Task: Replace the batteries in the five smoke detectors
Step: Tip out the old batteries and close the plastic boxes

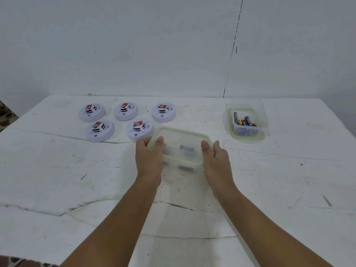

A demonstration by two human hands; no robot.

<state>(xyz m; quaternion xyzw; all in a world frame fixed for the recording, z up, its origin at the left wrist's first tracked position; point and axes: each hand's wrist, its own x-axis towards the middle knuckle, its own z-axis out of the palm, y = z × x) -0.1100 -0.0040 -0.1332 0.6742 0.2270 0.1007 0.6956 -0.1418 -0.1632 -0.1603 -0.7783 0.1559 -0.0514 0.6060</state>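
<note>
**Both hands on the lidded box, detectors waiting untouched**

Here we are at the white table [57,180], and both hands are clamped on a clear plastic box [180,147] with a pale green rim, dead centre. The left hand [149,157] grips its left edge, thumb over the lid, fingers wrapped round the side. The right hand [216,156] mirrors it on the right edge. That is a two-sided hold, the sort you take to steady a box or pry off a snap lid, and my read is the lid is about to come off. Whether the box is resting on the table or just lifted, I cannot tell. It looks nearly empty, perhaps meant for the spent cells; something small and grey shows through the lid, too blurred to name.

The five smoke detectors [139,129] sit in two rows at the far left, three behind and two in front, all closed up, the nearest just beside the box's far left corner. Off to the far right, well apart, an open tub of batteries [245,122] stands ready, seated on its own lid. No detector opened yet, so the job is barely begun.
</note>
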